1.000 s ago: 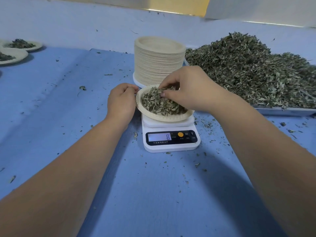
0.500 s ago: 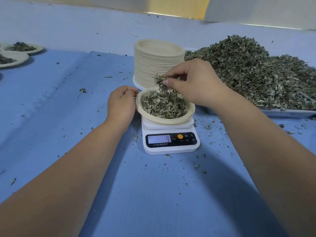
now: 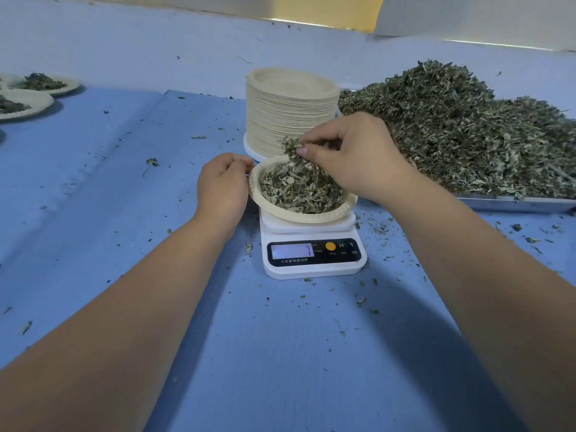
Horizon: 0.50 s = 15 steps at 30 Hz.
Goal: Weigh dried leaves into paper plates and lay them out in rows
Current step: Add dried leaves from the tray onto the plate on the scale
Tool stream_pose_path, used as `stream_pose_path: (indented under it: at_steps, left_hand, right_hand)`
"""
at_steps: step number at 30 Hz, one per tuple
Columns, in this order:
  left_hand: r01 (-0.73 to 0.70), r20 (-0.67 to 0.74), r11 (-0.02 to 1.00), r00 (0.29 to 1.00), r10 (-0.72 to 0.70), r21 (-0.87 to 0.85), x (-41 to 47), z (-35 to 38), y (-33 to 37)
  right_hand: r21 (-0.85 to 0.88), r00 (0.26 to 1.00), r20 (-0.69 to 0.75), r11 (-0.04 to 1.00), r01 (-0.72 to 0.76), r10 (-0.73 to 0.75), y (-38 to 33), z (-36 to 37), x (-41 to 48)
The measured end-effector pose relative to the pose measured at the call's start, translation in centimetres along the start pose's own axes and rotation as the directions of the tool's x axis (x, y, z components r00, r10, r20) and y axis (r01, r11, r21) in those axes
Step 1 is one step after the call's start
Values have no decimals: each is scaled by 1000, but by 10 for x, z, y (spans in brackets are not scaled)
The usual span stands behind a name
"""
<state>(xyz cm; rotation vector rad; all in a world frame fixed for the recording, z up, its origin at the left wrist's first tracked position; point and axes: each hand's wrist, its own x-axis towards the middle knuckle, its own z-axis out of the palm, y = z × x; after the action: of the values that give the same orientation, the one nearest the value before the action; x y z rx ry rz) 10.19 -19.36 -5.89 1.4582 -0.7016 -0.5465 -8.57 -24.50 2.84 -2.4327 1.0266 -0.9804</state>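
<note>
A paper plate filled with dried leaves sits on a white digital scale in the middle of the blue table. My left hand grips the plate's left rim with curled fingers. Just above the plate's far side, my right hand pinches a tuft of leaves between thumb and fingertips. The scale's display shows a single digit that looks like 7.
A tall stack of empty paper plates stands right behind the scale. A big heap of dried leaves lies on a metal tray at the right. Filled plates sit at the far left. Leaf crumbs litter the blue cloth.
My right hand went from resting in the plate's leaves to lifting a pinch of them above it. The scale reading changed from 8 to 9 to about 7. The left hand stayed at the rim.
</note>
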Motion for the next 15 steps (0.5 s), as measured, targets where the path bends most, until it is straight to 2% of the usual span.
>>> stream_pose_path:
  at_steps: [5,8,9,11,13,15]
  left_hand:
    - [3,0,1000,1000,-3,2,-2,0,0]
    - [8,5,1000,1000,-8,5,-1,-1,0]
    - [6,8,1000,1000,-6,9,-1,-1,0]
    - [-3,16,1000,1000,3,16,-2,-1,1]
    - [-13,31,1000,999,12,28,-4,0,2]
    - [-21,38,999,999,19,45,-6,1,3]
  right_hand:
    - [66,987,-157,997,-26,36,18,-13,5]
    - [-71,947,-315,993,-95,68,48,-31,5]
    - [-138,943,-314,977,-160,110,60,-36,3]
    - [-314,958,-155,907,-280,242,80,-38,-7]
    - [-451,950,4,848,-277,313,90,-34,-23]
    - [-464,967,-7,856,-229,255,89,-31,-35]
